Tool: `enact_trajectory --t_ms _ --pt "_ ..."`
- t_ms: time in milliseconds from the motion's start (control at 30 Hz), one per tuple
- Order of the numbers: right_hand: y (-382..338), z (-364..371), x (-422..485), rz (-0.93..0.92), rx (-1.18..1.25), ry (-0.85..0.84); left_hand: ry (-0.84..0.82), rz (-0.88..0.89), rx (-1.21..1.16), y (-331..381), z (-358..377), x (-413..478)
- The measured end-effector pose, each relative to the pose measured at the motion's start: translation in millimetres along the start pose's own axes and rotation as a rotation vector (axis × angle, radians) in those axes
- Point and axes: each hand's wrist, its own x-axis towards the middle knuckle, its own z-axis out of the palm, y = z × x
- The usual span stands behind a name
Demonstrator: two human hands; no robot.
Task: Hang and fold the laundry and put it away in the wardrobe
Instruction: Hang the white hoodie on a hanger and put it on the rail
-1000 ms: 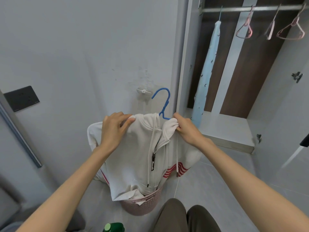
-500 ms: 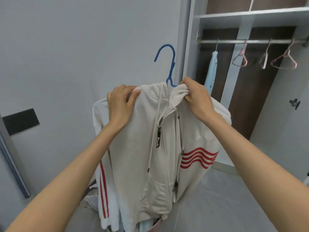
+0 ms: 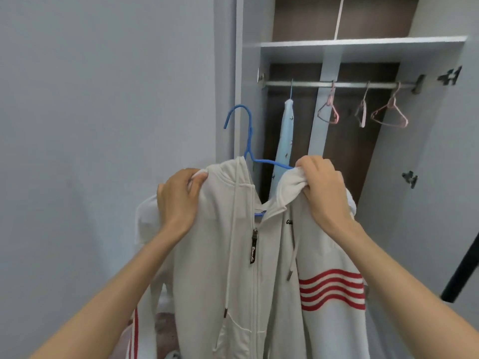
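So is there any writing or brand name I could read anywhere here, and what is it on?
Black zip-pull tag on the white hoodie: white script lettering, too blurred to read.
Black chest script on the hoodie: cut off by a fold and too small to read.
Nothing else in view bears text.

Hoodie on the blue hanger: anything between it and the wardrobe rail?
Nothing visible blocks it. The wardrobe stands open, and the hoodie is lower than the rail. On the rail hang a light blue garment at the left and three pink hangers further right, with bare rail between.
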Motion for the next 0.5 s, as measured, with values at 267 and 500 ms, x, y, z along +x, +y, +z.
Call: enact_trajectory --t_ms 267,500 --pt "49 -54 57 0.233 0.098 0.054 -0.355 0.181 0.275 66 32 70" --pt "43 -122 142 0.180 0.108 -0.055 -0.614 -0.045 0.162 132 35 132"
